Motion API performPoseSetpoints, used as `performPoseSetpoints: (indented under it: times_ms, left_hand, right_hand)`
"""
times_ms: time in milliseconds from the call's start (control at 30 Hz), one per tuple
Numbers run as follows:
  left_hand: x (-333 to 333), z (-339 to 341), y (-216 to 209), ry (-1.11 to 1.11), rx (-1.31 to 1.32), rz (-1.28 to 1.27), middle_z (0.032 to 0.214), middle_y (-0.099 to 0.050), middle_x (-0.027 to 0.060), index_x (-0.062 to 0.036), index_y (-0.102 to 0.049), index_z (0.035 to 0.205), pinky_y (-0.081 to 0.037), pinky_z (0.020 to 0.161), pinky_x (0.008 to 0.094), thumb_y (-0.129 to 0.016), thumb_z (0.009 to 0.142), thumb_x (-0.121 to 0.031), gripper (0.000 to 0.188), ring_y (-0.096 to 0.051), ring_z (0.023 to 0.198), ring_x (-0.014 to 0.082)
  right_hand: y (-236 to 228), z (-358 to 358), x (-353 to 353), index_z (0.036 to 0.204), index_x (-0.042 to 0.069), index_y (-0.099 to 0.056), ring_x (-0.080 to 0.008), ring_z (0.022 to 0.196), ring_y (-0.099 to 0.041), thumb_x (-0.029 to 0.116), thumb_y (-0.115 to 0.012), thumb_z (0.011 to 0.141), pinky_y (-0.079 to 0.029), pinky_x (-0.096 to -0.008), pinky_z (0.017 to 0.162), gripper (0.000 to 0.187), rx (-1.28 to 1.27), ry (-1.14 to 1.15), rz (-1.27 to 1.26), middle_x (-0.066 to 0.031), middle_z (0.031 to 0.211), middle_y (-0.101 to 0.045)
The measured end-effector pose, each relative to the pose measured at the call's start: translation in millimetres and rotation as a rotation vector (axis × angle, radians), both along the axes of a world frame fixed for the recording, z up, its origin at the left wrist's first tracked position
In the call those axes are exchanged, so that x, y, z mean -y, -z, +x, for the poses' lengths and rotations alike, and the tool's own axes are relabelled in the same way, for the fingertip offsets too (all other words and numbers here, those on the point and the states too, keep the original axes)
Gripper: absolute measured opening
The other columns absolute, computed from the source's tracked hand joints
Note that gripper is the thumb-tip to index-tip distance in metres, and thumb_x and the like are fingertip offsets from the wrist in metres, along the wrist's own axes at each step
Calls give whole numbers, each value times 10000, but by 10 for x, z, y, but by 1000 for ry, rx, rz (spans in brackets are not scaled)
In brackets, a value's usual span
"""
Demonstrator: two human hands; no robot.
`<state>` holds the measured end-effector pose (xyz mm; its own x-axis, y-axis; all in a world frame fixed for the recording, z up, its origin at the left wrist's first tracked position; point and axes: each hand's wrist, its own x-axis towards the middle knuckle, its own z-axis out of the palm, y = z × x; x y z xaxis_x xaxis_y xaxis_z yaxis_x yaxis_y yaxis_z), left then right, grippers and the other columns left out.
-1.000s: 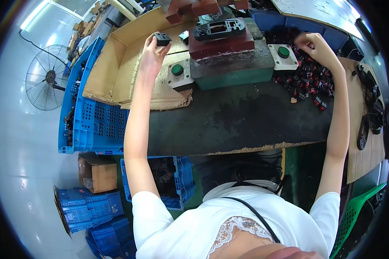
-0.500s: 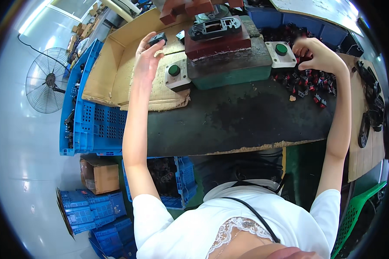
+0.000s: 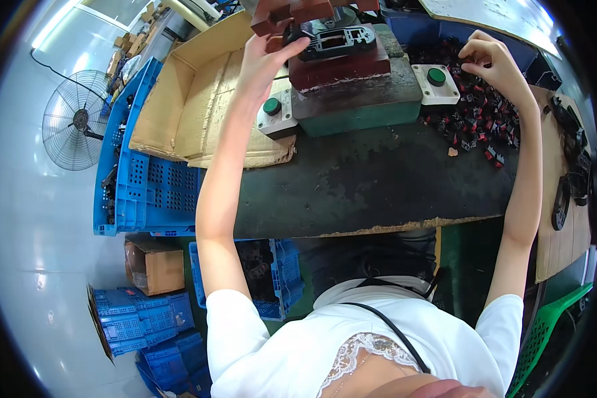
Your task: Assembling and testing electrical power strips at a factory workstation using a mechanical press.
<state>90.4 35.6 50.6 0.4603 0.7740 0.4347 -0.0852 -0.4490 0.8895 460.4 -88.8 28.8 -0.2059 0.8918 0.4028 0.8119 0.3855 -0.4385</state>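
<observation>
My left hand (image 3: 262, 63) reaches to the left end of the press fixture. Its thumb and fingers are closed on a small black plastic part (image 3: 294, 32), which the fingers partly hide. Beside it, a long black plastic housing (image 3: 343, 42) with a slotted opening lies on the dark red block (image 3: 341, 71) of the press. Above the heap of small black and red parts (image 3: 474, 123), my right hand (image 3: 494, 66) is raised with its fingers curled together. Whatever those fingers may hold is too small to make out.
Two white button boxes with green buttons (image 3: 272, 106) (image 3: 436, 76) flank the green press base (image 3: 358, 109). Red press tooling (image 3: 292, 14) hangs above the housing. An open cardboard box (image 3: 199, 99) and a blue crate (image 3: 162, 192) are on the left; black parts (image 3: 560, 202) lie far right.
My left hand has moved right with the small black part, from over the cardboard to the housing's left end. My right hand has risen slightly away from me, its fingers curling tighter.
</observation>
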Motion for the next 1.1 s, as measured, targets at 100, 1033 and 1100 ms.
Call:
performPoseSetpoints:
  times_ms: [100, 1033, 1100]
  left_hand:
    - [-27, 95, 29, -9, -92, 81, 956, -631, 31, -13, -600, 1053, -423, 824, 255, -764, 718, -116, 387, -566, 888, 116]
    - [-200, 213, 17, -164, -504, 500, 822, -615, 58, -36, -626, 954, -456, 730, 287, -804, 635, -388, 507, -568, 767, 163]
    - [-245, 198, 38, -195, -513, 553, 795, -588, 45, -35, -624, 947, -452, 711, 285, -804, 632, -399, 514, -551, 747, 160]
  right_hand:
    - [37, -59, -39, 841, -16, -546, -77, 653, -480, 14, -659, 750, -426, -224, 610, 148, -74, 15, 160, -16, 901, -551]
    - [32, -19, -72, 1241, 109, -556, -68, 804, -562, 139, -595, 875, -447, -200, 741, 369, -292, 78, 44, -9, 1066, -635]
    - [3, -56, -68, 1227, 124, -571, -58, 792, -551, 139, -606, 865, -442, -195, 716, 364, -184, 94, 137, 0, 1049, -642]
